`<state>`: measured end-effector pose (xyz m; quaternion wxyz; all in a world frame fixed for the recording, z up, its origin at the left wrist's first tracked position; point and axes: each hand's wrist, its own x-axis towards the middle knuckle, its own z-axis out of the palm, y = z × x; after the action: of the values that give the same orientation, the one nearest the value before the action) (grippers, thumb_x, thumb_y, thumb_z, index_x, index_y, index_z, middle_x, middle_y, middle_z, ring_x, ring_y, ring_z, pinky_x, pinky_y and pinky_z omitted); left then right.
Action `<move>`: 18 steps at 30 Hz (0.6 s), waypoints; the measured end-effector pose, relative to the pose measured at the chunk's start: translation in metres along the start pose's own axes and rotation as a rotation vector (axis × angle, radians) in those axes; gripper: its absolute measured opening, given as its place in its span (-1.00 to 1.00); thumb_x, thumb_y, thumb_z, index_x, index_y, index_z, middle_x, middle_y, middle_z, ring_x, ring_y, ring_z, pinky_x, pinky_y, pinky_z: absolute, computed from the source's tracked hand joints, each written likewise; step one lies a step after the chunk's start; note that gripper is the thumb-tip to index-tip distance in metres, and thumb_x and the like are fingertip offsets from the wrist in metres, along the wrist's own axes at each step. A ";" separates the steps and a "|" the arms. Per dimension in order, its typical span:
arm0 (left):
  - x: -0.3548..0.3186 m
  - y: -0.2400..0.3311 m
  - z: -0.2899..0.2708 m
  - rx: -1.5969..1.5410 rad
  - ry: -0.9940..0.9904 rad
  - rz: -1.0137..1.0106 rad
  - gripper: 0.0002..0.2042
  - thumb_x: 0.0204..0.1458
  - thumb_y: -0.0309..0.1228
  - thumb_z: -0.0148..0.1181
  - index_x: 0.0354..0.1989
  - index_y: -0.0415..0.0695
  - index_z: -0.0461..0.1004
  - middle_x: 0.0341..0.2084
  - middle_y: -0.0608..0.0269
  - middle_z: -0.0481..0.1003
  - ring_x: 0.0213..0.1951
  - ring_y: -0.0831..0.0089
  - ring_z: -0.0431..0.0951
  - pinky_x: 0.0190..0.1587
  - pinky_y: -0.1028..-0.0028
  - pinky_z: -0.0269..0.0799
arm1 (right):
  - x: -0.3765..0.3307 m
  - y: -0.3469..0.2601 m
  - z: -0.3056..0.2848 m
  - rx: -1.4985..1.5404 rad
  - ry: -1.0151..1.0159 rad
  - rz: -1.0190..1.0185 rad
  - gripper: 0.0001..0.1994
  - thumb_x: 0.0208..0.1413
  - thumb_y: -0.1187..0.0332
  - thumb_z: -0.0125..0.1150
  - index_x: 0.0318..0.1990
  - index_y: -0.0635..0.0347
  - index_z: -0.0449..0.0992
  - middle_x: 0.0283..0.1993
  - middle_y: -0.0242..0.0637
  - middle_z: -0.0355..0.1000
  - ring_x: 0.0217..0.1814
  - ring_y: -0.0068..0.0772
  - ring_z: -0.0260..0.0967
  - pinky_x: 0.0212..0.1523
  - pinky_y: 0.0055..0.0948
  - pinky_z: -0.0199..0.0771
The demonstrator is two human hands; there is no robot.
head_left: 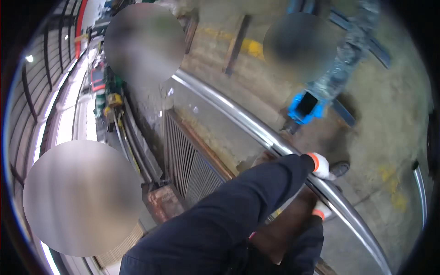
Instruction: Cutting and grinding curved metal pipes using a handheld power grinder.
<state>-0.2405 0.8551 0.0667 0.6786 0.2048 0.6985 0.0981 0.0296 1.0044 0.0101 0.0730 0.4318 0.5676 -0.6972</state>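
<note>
A long, shiny steel pipe runs diagonally across the head view, from upper left to lower right. My left hand, in a white glove with an orange cuff, is closed over the pipe near its middle; the fingertips are partly hidden. Lower down, my right hand, gloved the same way, is close against the pipe's near side. Its fingers are out of sight behind the metal. Dark sleeves cover both arms, and the left one reaches across the lower middle of the view.
Left of the pipe lies a slatted metal grate with a rusty edge. Beyond it, a plastic-wrapped beam has a blue end with a square opening. A dark flat bar lies farther off. Another shiny pipe shows at far right.
</note>
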 end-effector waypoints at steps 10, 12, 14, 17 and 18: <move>-0.010 -0.209 -0.079 -0.080 -0.069 -0.237 -0.15 0.13 0.38 -0.08 0.31 -0.15 0.44 0.34 -0.09 0.36 0.36 0.03 0.35 0.34 0.22 0.24 | 0.110 0.137 -0.173 -0.061 0.432 0.176 -0.48 0.34 0.21 0.19 0.34 0.31 0.37 0.36 -0.18 0.39 0.34 -0.18 0.34 0.38 -0.18 0.31; -0.003 -0.199 -0.093 -0.081 0.024 -0.247 -0.17 0.14 0.37 -0.07 0.27 -0.16 0.47 0.30 -0.08 0.40 0.34 0.03 0.37 0.33 0.20 0.26 | 0.126 0.141 -0.177 -0.330 0.392 0.141 -0.46 0.33 0.18 0.21 0.34 0.31 0.37 0.37 -0.16 0.39 0.35 -0.15 0.33 0.38 -0.18 0.31; 0.025 -0.196 -0.090 -0.055 0.098 -0.184 -0.21 0.15 0.33 -0.08 0.23 -0.15 0.51 0.25 -0.06 0.45 0.31 0.04 0.41 0.32 0.20 0.28 | 0.162 0.141 -0.189 0.963 0.507 0.241 -0.50 0.35 0.13 0.12 0.32 0.23 0.42 0.39 -0.13 0.36 0.38 0.00 0.31 0.39 0.05 0.27; 0.074 -0.219 -0.077 0.066 0.110 -0.182 -0.26 0.16 0.29 -0.09 0.20 -0.13 0.54 0.22 -0.04 0.48 0.30 0.07 0.43 0.31 0.20 0.29 | 0.184 0.115 -0.100 0.856 0.717 0.244 -0.49 0.34 0.07 0.05 0.27 0.26 0.44 0.36 -0.07 0.37 0.36 0.04 0.32 0.37 0.14 0.27; 0.085 -0.219 -0.075 0.078 0.205 -0.157 -0.28 0.17 0.25 -0.10 0.20 -0.11 0.54 0.22 -0.03 0.48 0.29 0.07 0.44 0.30 0.19 0.31 | 0.179 0.094 -0.064 0.827 0.773 0.241 -0.48 0.33 0.03 0.02 0.23 0.27 0.45 0.33 -0.08 0.39 0.33 0.03 0.34 0.34 0.14 0.29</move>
<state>-0.3476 0.7047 -0.0969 0.6009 0.1646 0.7812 0.0381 0.0084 1.0963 -0.1795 -0.2357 0.7094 0.1801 -0.6394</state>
